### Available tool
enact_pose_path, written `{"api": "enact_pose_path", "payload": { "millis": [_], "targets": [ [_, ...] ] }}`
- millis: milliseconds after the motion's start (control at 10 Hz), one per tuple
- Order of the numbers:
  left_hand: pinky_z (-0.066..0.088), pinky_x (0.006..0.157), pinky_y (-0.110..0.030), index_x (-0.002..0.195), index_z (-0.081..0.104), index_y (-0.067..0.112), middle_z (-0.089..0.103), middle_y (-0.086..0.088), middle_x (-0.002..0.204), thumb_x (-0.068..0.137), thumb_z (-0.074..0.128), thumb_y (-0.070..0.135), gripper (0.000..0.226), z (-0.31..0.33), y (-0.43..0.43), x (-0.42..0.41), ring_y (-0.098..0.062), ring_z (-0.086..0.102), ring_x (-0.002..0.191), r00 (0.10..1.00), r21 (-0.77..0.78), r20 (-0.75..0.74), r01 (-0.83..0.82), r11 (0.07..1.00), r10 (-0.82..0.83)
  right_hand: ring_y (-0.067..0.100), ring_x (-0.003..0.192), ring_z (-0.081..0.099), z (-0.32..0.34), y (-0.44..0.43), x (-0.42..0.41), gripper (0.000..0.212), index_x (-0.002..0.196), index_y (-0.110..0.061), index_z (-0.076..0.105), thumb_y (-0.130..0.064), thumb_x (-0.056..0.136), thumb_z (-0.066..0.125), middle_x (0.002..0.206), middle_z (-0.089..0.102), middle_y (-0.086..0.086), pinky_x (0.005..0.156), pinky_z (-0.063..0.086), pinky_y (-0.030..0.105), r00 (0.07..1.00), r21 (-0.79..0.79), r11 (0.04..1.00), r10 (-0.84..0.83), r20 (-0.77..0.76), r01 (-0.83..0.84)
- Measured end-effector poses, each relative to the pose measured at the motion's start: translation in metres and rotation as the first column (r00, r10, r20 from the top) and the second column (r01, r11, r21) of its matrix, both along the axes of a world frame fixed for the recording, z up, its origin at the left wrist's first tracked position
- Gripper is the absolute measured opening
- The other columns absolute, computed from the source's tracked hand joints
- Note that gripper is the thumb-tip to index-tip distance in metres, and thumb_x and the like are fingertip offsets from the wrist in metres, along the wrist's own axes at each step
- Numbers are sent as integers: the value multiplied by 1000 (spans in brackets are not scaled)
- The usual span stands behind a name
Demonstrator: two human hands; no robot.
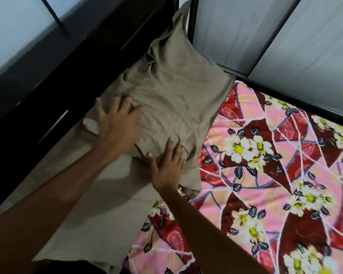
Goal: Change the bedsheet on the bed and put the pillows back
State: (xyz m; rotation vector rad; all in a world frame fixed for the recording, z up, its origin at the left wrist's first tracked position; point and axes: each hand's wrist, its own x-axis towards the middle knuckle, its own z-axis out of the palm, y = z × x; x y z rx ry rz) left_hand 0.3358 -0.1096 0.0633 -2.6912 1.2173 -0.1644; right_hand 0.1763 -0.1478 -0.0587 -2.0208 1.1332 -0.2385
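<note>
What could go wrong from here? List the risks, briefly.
1. The white insert peeks out of the tan pillow beside the left hand. More pushing may work it further out.
2. That pillow lies partly on the second pillow, so it may settle crooked or slide.
3. The right hand presses close to the floral bedsheet. Dragging the pillow could rumple it.

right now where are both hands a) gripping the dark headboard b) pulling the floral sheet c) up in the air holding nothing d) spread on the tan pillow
d: the left hand and the right hand both rest with fingers spread on the tan pillow, off the floral sheet.
</note>
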Motion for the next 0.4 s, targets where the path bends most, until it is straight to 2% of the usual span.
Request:
{"api": "enact_pose_path", "payload": {
  "millis": [100, 200, 300, 400],
  "targets": [
    [27, 108, -63, 134, 57, 19, 47, -10, 144, 83, 58, 23, 51, 6, 19, 10, -33, 38, 135, 1000, -81, -6, -23, 996, 22, 30, 155, 5, -3, 16, -24, 82, 161, -34, 5, -67, 94, 38, 169, 0, 8, 122, 13, 47, 991, -47, 990, 131, 3, -131],
    [35, 100, -59, 139, 52, 14, 46, -12, 144, 84, 51, 22, 56, 6, 30, 4, -36, 40, 132, 997, -131, -61, -45, 990, 38, 34, 151, 21, -4, -6, -47, 72, 159, -30, 23, -52, 95, 49, 166, 17, 13, 119, 26, 45, 972, -13, 975, 221, 82, -221],
    [33, 103, -60, 140, 49, 12, 44, -14, 144, 80, 52, 26, 62, 2, 39, -24, -37, 40, 132, 996, -157, -74, -62, 986, 50, 39, 132, 49, 1, -38, -76, 54, 142, -15, 55, -29, 90, 64, 146, 48, 19, 106, 45, 45, 935, 78, 934, 340, 96, -348],
    [43, 98, -54, 132, 57, 7, 52, -21, 131, 77, 47, 35, 62, -19, 51, -69, -43, 51, 118, 991, -185, -130, -55, 981, 31, 38, 107, 66, 7, -76, -109, 31, 117, -8, 71, -25, 94, 59, 117, 70, 19, 91, 54, 44, 885, 162, 872, 464, 28, -462]
  ]
}}
